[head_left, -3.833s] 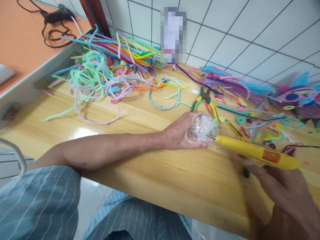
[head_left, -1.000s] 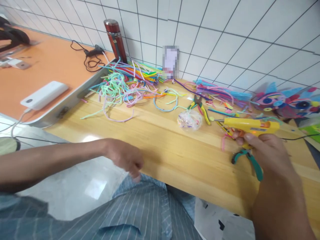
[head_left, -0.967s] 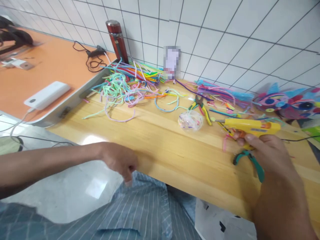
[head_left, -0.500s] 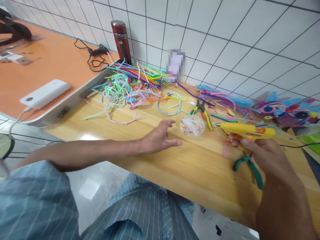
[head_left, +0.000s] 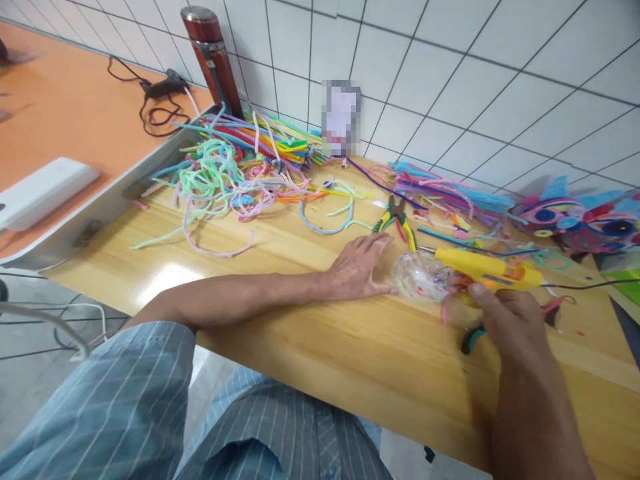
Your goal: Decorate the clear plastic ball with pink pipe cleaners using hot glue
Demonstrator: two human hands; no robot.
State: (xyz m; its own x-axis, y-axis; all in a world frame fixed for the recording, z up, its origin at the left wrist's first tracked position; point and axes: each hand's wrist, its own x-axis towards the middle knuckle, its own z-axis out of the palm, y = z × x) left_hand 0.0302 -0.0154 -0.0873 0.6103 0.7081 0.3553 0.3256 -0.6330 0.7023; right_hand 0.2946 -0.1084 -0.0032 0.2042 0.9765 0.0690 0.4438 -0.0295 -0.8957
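My right hand (head_left: 500,307) is wrapped round a yellow glue gun (head_left: 480,265), whose metal nozzle points left. Just below the nozzle lies a clear, roundish plastic piece (head_left: 423,275) with coloured bits in it. My left hand (head_left: 357,267) is open at its left side, fingers spread and nothing held. Yellow-and-green pliers (head_left: 397,217) rest behind the clear piece. Teal-handled pliers (head_left: 471,339) are partly hidden by my right hand and wrist.
Pipe cleaners (head_left: 215,170) are heaped at the back left beside a red flask (head_left: 213,63). A blurred-out phone (head_left: 341,119) leans on the wall. More pipe cleaners (head_left: 450,190) and colourful masks (head_left: 565,217) lie at the back right. The gun's cord runs right.
My left hand has moved right, up to the clear piece. That piece now sits further right, beneath the glue gun. The camera view has shifted somewhat.
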